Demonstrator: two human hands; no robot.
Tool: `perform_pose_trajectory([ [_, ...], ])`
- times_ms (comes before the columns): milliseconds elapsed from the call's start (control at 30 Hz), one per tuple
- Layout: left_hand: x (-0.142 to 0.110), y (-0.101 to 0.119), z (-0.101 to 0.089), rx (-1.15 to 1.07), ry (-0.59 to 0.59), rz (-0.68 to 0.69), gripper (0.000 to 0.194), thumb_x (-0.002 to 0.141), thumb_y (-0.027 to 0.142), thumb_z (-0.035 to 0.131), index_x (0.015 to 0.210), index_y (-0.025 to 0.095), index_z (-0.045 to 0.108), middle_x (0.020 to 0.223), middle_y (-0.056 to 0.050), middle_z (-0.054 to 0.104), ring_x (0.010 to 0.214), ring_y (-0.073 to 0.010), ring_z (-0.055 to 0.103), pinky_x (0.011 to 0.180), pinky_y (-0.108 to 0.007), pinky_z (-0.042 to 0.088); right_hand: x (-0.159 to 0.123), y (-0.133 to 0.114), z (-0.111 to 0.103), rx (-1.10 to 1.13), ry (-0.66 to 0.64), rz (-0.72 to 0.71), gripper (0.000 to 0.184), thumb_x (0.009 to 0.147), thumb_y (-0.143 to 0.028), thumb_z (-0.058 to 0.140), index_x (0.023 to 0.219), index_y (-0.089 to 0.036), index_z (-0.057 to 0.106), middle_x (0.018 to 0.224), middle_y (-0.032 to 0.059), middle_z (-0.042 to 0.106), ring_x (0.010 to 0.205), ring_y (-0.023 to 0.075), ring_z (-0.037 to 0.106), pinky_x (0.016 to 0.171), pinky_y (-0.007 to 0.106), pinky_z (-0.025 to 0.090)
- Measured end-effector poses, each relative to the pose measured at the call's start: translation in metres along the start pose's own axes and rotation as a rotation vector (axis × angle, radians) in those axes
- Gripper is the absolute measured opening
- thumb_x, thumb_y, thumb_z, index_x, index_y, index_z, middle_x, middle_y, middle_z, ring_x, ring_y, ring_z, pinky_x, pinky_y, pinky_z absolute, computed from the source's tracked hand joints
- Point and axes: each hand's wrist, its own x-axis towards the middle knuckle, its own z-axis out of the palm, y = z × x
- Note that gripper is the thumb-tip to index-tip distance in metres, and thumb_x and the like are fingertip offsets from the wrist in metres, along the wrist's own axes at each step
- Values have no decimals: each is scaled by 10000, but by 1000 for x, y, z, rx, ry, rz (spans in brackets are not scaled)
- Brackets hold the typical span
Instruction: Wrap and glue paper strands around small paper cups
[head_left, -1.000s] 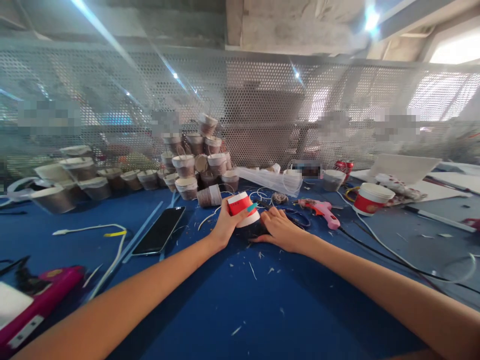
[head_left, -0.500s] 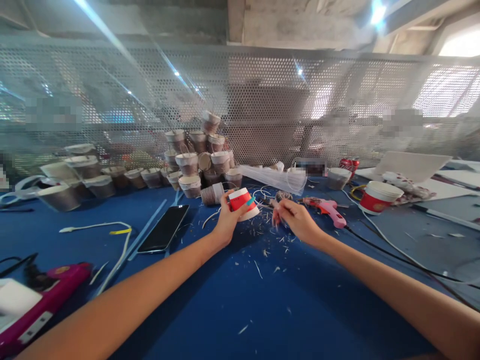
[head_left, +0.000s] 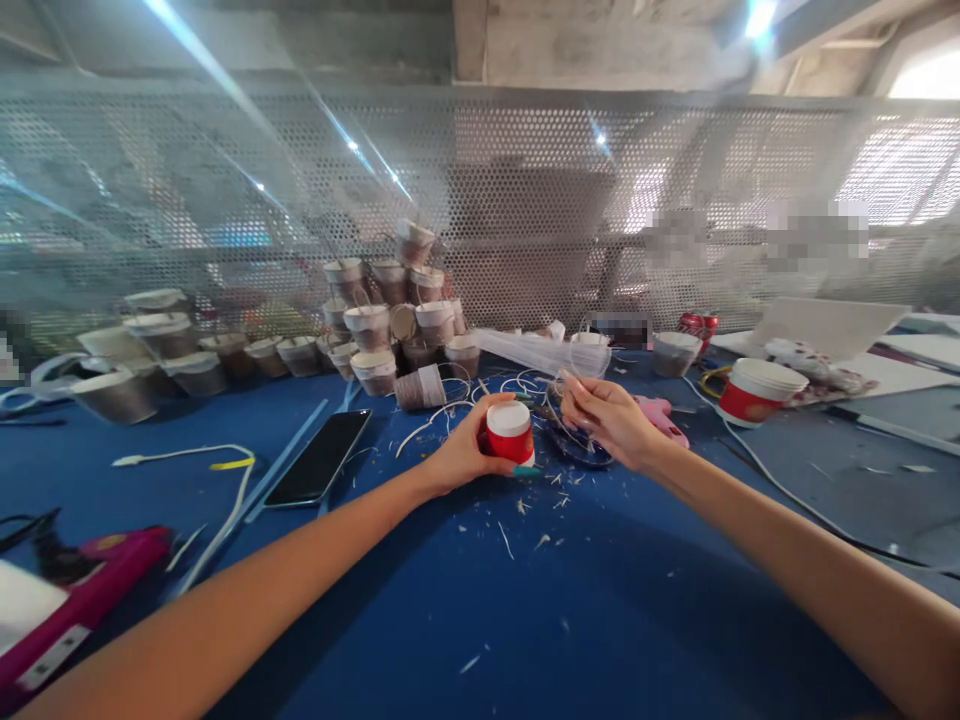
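Observation:
My left hand [head_left: 469,452] is wrapped round a small red paper cup [head_left: 511,435] with a white base, held upside down just above the blue table [head_left: 465,590]. A teal-tipped finger shows under the cup. My right hand [head_left: 609,420] is raised beside it to the right, its fingers pinched on a thin pale strand [head_left: 564,382] that I cannot make out clearly. Under that hand lie dark scissors [head_left: 574,450] and a pink glue gun [head_left: 661,415], partly hidden.
A pile of brown-wrapped cups [head_left: 397,320] stands behind, more cups [head_left: 161,350] at the left. A black phone [head_left: 319,457], white cable [head_left: 225,465], magenta tool [head_left: 82,590], red cup [head_left: 754,390] and black cord [head_left: 795,500] lie around. Perforated metal screen [head_left: 525,200] closes the far edge. Scraps litter the cloth.
My left hand turned the cup and lowered it toward the table. My right hand lifted off the table and pinched up a thin strand beside the cup.

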Motion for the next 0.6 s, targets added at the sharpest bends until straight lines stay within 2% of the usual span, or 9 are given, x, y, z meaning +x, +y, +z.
perform_pose_trajectory([
  [67, 0, 1, -2, 94, 21, 53, 861, 485, 207, 794, 1233, 241, 369, 1273, -96, 420, 1152, -262, 441, 990, -435, 324, 0, 1, 0, 7, -34, 16, 430, 789, -516, 517, 530, -191, 406, 433, -64, 345, 444, 68, 324, 474, 243, 263],
  [100, 0, 3, -4, 154, 56, 91, 824, 524, 254, 779, 1236, 227, 365, 1302, -108, 383, 1189, -268, 402, 1014, -434, 291, -1, 2, 0, 6, -39, 20, 422, 790, -512, 517, 539, -190, 409, 429, -69, 340, 434, 65, 314, 466, 242, 254],
  [200, 2, 13, -8, 408, 201, 240, 569, 739, 374, 602, 1229, 198, 374, 1282, -120, 378, 1230, -256, 332, 1054, -431, 210, -3, 2, 2, 6, -50, 28, 381, 789, -489, 533, 584, -183, 437, 435, -74, 374, 409, 53, 291, 442, 237, 229],
  [267, 3, 25, -8, 642, 254, 354, 501, 788, 394, 536, 1227, 206, 387, 1260, -115, 377, 1219, -257, 317, 1054, -434, 195, -5, 2, 5, 43, -88, 26, 362, 794, -471, 536, 597, -184, 436, 436, -77, 388, 399, 49, 292, 445, 234, 249],
  [367, 3, 45, -4, 925, 225, 377, 424, 810, 427, 493, 1195, 254, 450, 1267, -93, 347, 1203, -282, 267, 1030, -474, 199, -8, 2, 9, 105, -170, 36, 351, 804, -459, 530, 605, -188, 430, 423, -84, 369, 386, 48, 288, 439, 233, 268],
  [433, 2, 55, 1, 1033, 171, 417, 297, 830, 406, 471, 1080, 263, 540, 1247, -78, 362, 1182, -276, 273, 1017, -476, 214, -9, 4, 12, 123, -201, 56, 331, 795, -461, 540, 636, -189, 443, 424, -89, 360, 379, 48, 275, 414, 228, 240],
  [500, 2, 61, 7, 1086, 144, 462, 187, 844, 345, 464, 937, 248, 594, 1216, -68, 397, 1171, -265, 288, 1004, -470, 232, -11, 4, 15, 134, -211, 71, 320, 790, -464, 545, 657, -191, 446, 431, -88, 366, 380, 50, 277, 402, 225, 227],
  [600, 1, 63, 13, 1109, 165, 508, 160, 851, 262, 454, 803, 229, 603, 1188, -55, 440, 1145, -253, 314, 977, -469, 265, -12, 3, 19, 179, -231, 94, 330, 789, -467, 542, 644, -195, 424, 433, -87, 363, 379, 53, 285, 400, 222, 234],
])
